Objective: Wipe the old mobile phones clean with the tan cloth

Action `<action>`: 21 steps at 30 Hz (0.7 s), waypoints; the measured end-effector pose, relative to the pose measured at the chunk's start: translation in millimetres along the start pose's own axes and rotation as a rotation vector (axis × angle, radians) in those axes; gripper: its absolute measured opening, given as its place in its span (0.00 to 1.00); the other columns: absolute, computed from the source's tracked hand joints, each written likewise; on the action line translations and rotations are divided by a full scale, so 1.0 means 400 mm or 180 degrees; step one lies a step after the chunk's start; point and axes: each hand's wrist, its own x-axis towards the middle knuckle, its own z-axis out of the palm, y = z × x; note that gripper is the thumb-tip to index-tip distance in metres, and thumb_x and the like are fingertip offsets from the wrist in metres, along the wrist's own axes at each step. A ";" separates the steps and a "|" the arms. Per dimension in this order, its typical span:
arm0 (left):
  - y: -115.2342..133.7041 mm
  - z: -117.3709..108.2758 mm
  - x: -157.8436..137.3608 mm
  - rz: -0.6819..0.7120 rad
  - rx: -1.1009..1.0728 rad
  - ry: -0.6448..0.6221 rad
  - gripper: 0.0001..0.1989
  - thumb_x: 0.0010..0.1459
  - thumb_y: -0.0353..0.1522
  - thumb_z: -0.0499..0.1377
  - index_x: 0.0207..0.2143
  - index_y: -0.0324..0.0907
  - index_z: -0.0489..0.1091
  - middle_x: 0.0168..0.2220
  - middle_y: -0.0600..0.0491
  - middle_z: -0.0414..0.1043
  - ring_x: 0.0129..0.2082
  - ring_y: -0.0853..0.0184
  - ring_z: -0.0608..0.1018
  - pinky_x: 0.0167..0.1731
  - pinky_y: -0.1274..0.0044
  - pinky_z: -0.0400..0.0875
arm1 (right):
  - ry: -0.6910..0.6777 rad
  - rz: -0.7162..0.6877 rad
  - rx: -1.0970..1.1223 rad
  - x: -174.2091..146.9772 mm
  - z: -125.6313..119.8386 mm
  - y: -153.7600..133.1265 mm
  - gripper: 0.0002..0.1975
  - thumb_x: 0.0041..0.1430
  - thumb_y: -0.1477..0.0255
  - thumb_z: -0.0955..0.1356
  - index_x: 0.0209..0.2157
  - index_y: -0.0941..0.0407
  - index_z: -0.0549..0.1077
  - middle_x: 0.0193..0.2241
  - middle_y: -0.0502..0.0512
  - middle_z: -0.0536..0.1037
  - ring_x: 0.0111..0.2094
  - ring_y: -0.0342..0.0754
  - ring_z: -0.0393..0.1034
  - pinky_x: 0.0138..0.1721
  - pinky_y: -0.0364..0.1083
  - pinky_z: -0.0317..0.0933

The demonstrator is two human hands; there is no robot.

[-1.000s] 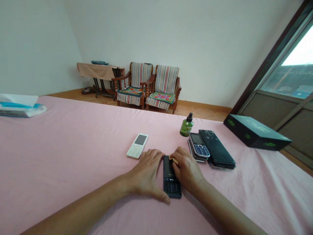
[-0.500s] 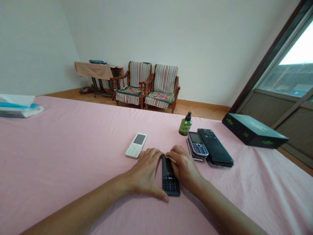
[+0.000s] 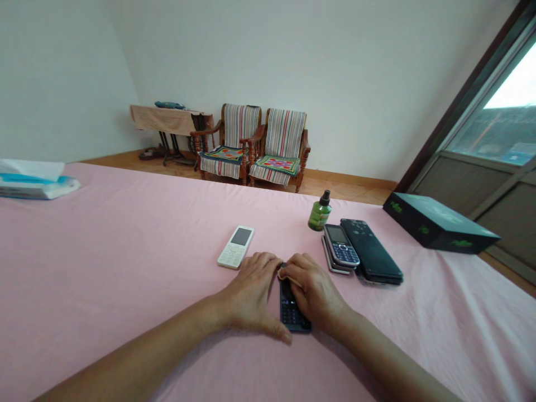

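1. Right here at the near middle, the slim dark phone with a black keypad (image 3: 294, 315) lies on the pink cloth sheet (image 3: 134, 251), between my two hands.
2. My left hand (image 3: 251, 296) has thumb and fingers stretched wide apart: fingertips at the phone's far left corner, thumb by the near left one. Whether they clamp it, I can't tell.
3. And my right hand (image 3: 312, 287)! Fingers curled closed, pinching a small yellowish wad (image 3: 285, 274) over the far part of the phone, covering much of the screen.
4. Just beyond my left fingers, there's the white phone with a grey screen (image 3: 235, 247), face up.
5. Over to the right: the navy keypad phone with silver trim (image 3: 342, 245) tops a small pile, close beside the long black slab (image 3: 371, 251).
6. Behind that pile, the green bottle with a black cap (image 3: 319, 215) stands upright.
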 end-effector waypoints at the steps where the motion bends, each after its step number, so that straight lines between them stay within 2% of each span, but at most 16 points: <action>1: 0.000 0.000 0.000 0.0000 0.0006 -0.0007 0.47 0.28 0.53 0.72 0.50 0.43 0.62 0.49 0.46 0.63 0.49 0.48 0.66 0.53 0.58 0.61 | -0.0013 -0.0005 0.0024 -0.004 0.000 -0.004 0.14 0.58 0.85 0.61 0.36 0.57 0.75 0.34 0.56 0.72 0.37 0.50 0.62 0.40 0.48 0.61; 9: 0.007 -0.005 0.001 0.0016 0.0036 -0.0043 0.46 0.30 0.51 0.72 0.49 0.41 0.62 0.48 0.45 0.63 0.48 0.49 0.66 0.51 0.58 0.63 | -0.0100 -0.0021 0.0238 -0.041 -0.013 -0.043 0.14 0.55 0.86 0.61 0.34 0.59 0.75 0.33 0.59 0.72 0.37 0.52 0.62 0.38 0.49 0.60; 16: 0.009 -0.009 -0.002 0.0026 0.0067 -0.0073 0.47 0.31 0.50 0.71 0.52 0.40 0.61 0.49 0.44 0.63 0.49 0.48 0.66 0.51 0.58 0.62 | -0.0099 0.0010 0.0169 -0.061 -0.013 -0.075 0.13 0.53 0.85 0.61 0.31 0.59 0.74 0.30 0.57 0.71 0.33 0.50 0.62 0.33 0.48 0.56; 21: 0.009 -0.009 -0.003 0.0015 0.0076 -0.0054 0.47 0.31 0.50 0.71 0.52 0.40 0.61 0.50 0.44 0.63 0.50 0.48 0.66 0.53 0.58 0.62 | -0.0157 0.0229 0.0461 -0.074 -0.032 -0.062 0.12 0.49 0.87 0.62 0.26 0.58 0.72 0.29 0.54 0.69 0.31 0.47 0.63 0.32 0.45 0.56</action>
